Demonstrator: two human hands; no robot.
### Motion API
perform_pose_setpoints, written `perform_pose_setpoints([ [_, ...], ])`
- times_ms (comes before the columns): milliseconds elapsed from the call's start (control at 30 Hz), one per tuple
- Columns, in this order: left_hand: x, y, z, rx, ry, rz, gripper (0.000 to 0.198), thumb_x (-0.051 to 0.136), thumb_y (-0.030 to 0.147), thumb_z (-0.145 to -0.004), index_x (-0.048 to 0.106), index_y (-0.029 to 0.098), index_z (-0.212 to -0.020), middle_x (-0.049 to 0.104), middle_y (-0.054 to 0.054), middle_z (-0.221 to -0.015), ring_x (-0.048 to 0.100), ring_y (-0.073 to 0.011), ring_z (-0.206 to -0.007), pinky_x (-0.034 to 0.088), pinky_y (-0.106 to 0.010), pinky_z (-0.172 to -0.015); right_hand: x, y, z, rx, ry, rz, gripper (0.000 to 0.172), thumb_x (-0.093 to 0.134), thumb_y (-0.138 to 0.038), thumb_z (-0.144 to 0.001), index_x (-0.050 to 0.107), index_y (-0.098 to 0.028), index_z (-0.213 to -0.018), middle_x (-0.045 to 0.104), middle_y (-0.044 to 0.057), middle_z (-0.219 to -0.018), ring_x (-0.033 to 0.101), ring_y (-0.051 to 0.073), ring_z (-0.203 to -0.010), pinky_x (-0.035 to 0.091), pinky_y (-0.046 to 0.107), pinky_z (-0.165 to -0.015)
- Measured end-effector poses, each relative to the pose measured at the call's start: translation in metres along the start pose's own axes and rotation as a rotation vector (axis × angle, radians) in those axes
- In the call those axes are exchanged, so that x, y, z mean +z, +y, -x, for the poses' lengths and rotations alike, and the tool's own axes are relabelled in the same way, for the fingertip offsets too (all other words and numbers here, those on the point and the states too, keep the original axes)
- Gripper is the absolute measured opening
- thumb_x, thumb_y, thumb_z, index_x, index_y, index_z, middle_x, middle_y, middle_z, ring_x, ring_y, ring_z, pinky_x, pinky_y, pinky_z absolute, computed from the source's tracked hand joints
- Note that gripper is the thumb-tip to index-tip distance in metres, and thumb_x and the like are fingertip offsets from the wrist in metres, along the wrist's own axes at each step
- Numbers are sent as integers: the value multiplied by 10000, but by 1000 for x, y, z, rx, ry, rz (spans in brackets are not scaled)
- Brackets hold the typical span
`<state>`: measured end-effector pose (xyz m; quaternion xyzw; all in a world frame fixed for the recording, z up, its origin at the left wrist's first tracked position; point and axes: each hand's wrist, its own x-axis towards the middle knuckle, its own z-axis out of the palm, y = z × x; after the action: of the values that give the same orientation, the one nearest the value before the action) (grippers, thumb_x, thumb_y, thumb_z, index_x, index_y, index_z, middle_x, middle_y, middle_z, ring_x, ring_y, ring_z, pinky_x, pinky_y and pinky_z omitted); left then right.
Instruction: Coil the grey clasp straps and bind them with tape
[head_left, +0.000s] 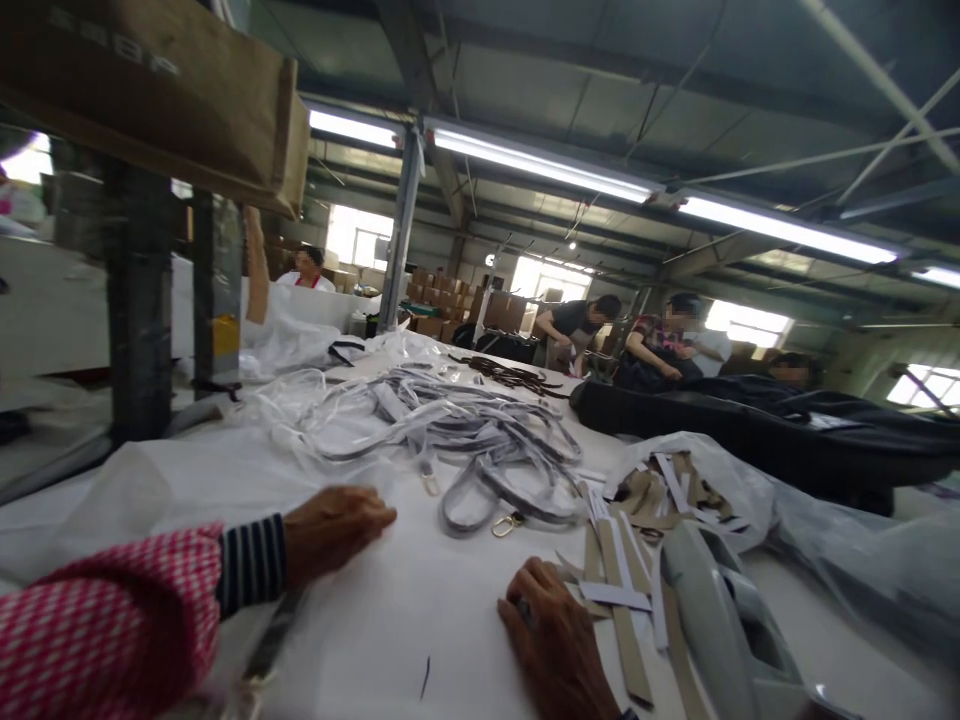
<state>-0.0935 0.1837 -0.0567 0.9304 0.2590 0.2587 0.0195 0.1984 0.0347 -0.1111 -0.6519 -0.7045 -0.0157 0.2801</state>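
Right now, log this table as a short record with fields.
Left hand: knuckles up on the white table, fingers curled, nothing seen in it.
Right hand: palm down beside the tan strips.
Ahead: pile of grey straps with metal clips.
Right side: clear bag of strips, black material behind it.
Far end: other people working.

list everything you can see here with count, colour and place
table: one, white, foreground
straps with gold clasps: a heap, grey, table centre
strips: several, tan and white, lower right of table
plastic bag: one, clear, holding more strips, right of centre
cover: one, black, table's right side
brown straps: small pile, far end
cardboard boxes: several, brown, upper left and back
co-workers: four, at the back
left hand: one, curled on the table
right hand: one, flat beside the strips
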Motion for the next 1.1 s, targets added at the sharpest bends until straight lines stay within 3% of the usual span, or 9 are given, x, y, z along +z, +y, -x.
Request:
perform_pose_setpoints([
  [67,-38,-39,-24,-124,100,-127,193,469,215,-803,522,226,-618,572,-15,-599,545,-184,-588,455,-288,-626,-1,-1,0,5,-6,9,154,622,-104,-855,558,-217,-772,620,24,-876,604,217,-857,462,328,-735],
  [167,-98,-95,-48,-286,279,-240,198,418,242,-852,497,215,-672,534,-10,-676,581,-253,-891,463,-405,-850,-2,-3,-1,17,-8,21,159,628,-103,-853,553,-218,-773,622,23,-883,604,216,-860,461,327,-734],
  [267,-117,-117,-68,-378,360,-312,230,422,300,-872,493,183,-688,532,6,-749,526,-273,-1027,419,-485,-924,0,-2,-1,9,-5,31,169,639,-93,-838,552,-222,-772,624,21,-885,602,217,-867,456,320,-724],
  [333,-95,-105,-84,-341,306,-336,224,427,291,-870,548,176,-720,598,-20,-823,545,-255,-977,431,-461,-916,1,-1,-2,-9,6,35,173,644,-91,-830,554,-227,-773,625,18,-883,597,213,-858,448,312,-711],
  [500,19,-17,-131,28,42,-221,69,581,193,-830,649,186,-831,689,-73,-983,582,-257,-1025,450,-369,-881,3,2,-1,-14,21,22,161,631,-100,-843,549,-229,-792,619,18,-891,586,209,-870,427,310,-715],
  [600,76,27,-150,180,-63,-189,245,615,118,-782,647,175,-1017,659,-123,-1165,546,-299,-1141,444,-403,-860,2,1,-2,8,-3,3,162,635,-86,-837,556,-220,-791,621,18,-896,586,206,-885,423,309,-732],
  [733,118,40,-159,173,-121,-173,179,533,65,-837,645,161,-938,686,-126,-1043,595,-294,-1013,451,-406,-791,1,1,-3,43,-1,-26,173,663,-66,-805,576,-215,-783,629,14,-896,588,204,-901,420,300,-735],
  [867,114,30,-160,129,-111,-157,81,614,127,-826,639,178,-884,690,-108,-976,583,-300,-989,441,-394,-789,0,0,-2,51,17,-61,191,685,-54,-777,578,-212,-779,631,3,-897,587,192,-897,415,289,-740],
  [1100,40,72,-121,10,22,36,146,544,330,-951,585,193,-922,654,-26,-893,608,-215,-860,421,-315,-745,-7,-4,2,35,57,-67,165,647,-71,-802,573,-217,-776,631,-3,-888,589,186,-907,425,280,-753],
])
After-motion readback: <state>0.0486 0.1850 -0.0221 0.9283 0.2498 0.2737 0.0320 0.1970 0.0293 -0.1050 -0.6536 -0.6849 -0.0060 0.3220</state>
